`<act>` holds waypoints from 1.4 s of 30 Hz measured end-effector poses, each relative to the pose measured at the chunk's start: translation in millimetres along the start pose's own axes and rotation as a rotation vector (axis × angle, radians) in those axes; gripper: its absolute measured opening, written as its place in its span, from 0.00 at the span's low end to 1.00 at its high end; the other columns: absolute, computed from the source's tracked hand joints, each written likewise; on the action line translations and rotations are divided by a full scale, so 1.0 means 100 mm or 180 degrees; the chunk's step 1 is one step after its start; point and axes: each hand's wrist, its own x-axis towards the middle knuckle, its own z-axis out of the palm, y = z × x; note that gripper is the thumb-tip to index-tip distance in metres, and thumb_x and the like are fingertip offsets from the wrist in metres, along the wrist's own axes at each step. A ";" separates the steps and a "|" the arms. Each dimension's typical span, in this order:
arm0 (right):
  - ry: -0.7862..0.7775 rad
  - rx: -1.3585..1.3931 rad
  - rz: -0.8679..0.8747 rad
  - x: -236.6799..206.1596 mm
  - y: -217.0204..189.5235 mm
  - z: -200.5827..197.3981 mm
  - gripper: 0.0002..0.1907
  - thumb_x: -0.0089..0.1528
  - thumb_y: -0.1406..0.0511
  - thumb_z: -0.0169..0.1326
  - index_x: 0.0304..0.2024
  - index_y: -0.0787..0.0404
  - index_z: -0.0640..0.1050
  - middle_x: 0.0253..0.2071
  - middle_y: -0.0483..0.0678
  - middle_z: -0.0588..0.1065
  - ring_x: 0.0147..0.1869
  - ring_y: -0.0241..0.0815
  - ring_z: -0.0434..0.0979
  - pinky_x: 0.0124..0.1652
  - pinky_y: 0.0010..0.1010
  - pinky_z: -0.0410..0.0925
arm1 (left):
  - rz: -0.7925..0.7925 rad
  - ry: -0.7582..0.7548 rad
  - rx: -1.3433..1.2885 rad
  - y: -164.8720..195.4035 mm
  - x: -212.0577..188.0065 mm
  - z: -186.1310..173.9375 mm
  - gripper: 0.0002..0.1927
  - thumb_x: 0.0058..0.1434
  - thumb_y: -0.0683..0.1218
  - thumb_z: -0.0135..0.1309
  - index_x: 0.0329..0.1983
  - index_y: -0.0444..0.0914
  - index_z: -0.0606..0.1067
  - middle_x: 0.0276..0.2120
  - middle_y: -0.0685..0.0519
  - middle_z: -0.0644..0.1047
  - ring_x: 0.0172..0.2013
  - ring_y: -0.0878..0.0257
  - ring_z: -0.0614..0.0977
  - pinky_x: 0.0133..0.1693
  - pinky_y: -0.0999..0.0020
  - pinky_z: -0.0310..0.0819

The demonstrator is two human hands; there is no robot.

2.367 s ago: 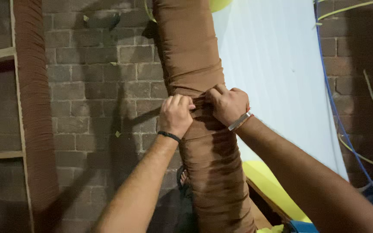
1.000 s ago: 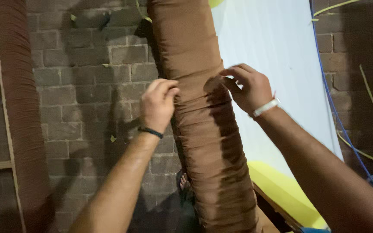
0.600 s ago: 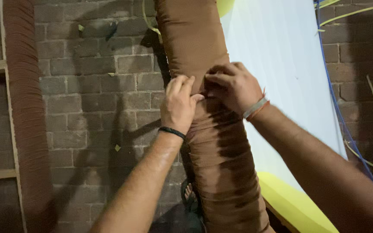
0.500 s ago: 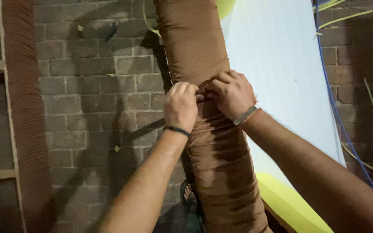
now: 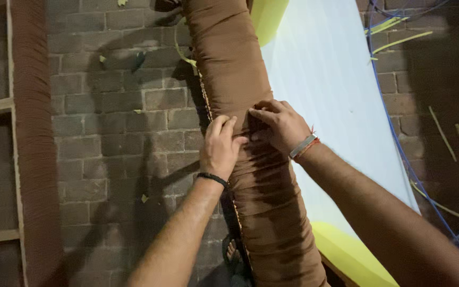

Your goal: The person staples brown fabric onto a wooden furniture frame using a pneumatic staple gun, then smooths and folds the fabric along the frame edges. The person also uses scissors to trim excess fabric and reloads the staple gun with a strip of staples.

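Long brown fabric-covered roll (image 5: 240, 79) running from the top edge of the view down to the bottom edge, wrinkled along its length, a stitched seam showing on its left flank. Left hand (image 5: 221, 149) pressed on the roll's left side about midway down, fingers curled onto the cloth, a black band (image 5: 212, 178) at the wrist. Right hand (image 5: 280, 126) close beside it on the front of the roll, fingertips pinching a fold of the brown cloth; hands close together, almost touching. Metal bracelet and red thread (image 5: 304, 146) at the right wrist. White sheet (image 5: 336, 95) with yellow foam (image 5: 346, 255) just right of the roll. Brick floor (image 5: 107, 133) to the left, scattered with yellow scraps. Brown-wrapped frame piece (image 5: 35, 143) along the left edge.
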 end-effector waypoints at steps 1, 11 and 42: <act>0.0034 -0.0061 0.0132 -0.03 -0.02 0.03 0.26 0.50 0.67 0.65 0.53 0.53 0.82 0.51 0.47 0.78 0.51 0.51 0.76 0.48 0.39 0.73 | 0.0090 0.0093 0.0114 0.00 -0.04 0.03 0.28 0.52 0.48 0.62 0.55 0.32 0.75 0.52 0.43 0.75 0.52 0.48 0.77 0.52 0.56 0.75; 0.0038 -0.0862 0.0261 0.09 0.09 0.44 0.12 0.51 0.67 0.64 0.38 0.55 0.82 0.37 0.45 0.77 0.48 0.46 0.78 0.54 0.41 0.66 | 0.0277 -0.0060 0.0936 -0.16 0.18 0.32 0.02 0.64 0.40 0.53 0.34 0.38 0.75 0.35 0.48 0.77 0.42 0.52 0.79 0.48 0.54 0.74; 0.0099 -0.0729 0.0275 -0.25 -0.14 0.21 0.16 0.58 0.64 0.63 0.50 0.50 0.83 0.51 0.44 0.80 0.45 0.47 0.82 0.40 0.37 0.74 | 0.0037 -0.0586 0.0645 0.03 -0.14 0.06 0.20 0.61 0.43 0.57 0.57 0.38 0.75 0.53 0.49 0.76 0.44 0.53 0.83 0.45 0.60 0.80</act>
